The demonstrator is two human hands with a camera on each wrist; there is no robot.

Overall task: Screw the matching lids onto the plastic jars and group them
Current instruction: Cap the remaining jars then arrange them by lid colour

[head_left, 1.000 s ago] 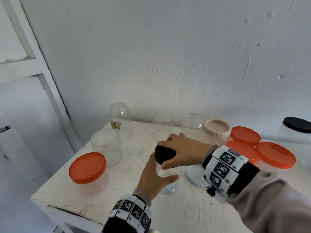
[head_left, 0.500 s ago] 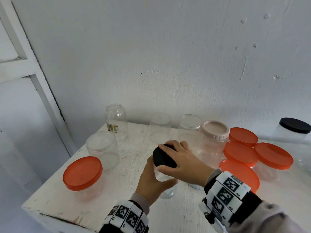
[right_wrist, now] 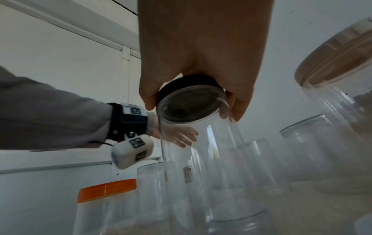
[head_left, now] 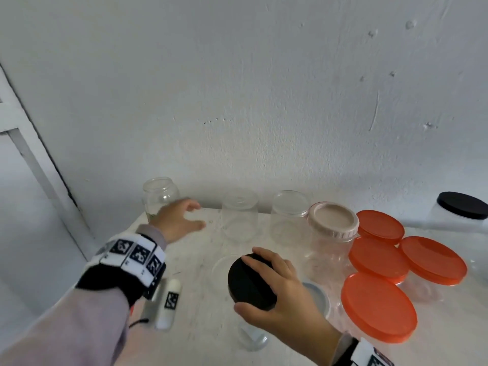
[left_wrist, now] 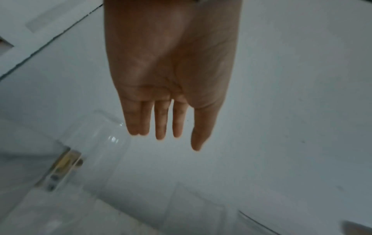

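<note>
My right hand (head_left: 266, 286) grips a black lid (head_left: 248, 283) that sits on top of a tall clear jar (head_left: 252, 336) near the table's front. In the right wrist view the thumb and fingers of my right hand (right_wrist: 193, 109) curl round the black lid (right_wrist: 187, 84) above the clear jar (right_wrist: 203, 151). My left hand (head_left: 184, 220) is open in the air at the back left, just in front of a labelled glass jar (head_left: 158, 194). The left wrist view shows my left hand (left_wrist: 167, 139) with straight fingers, holding nothing, near that glass jar (left_wrist: 96, 143).
Two open clear jars (head_left: 240, 215) (head_left: 289, 212) stand at the back of the white table (head_left: 200, 326). A beige-lidded jar (head_left: 334, 220) and several orange-lidded jars (head_left: 377, 307) crowd the right. A black-lidded jar (head_left: 462, 210) is far right. The wall is close behind.
My left hand has let go of the clear jar and moved back and left towards the glass jar. My right hand has stayed on the black lid.
</note>
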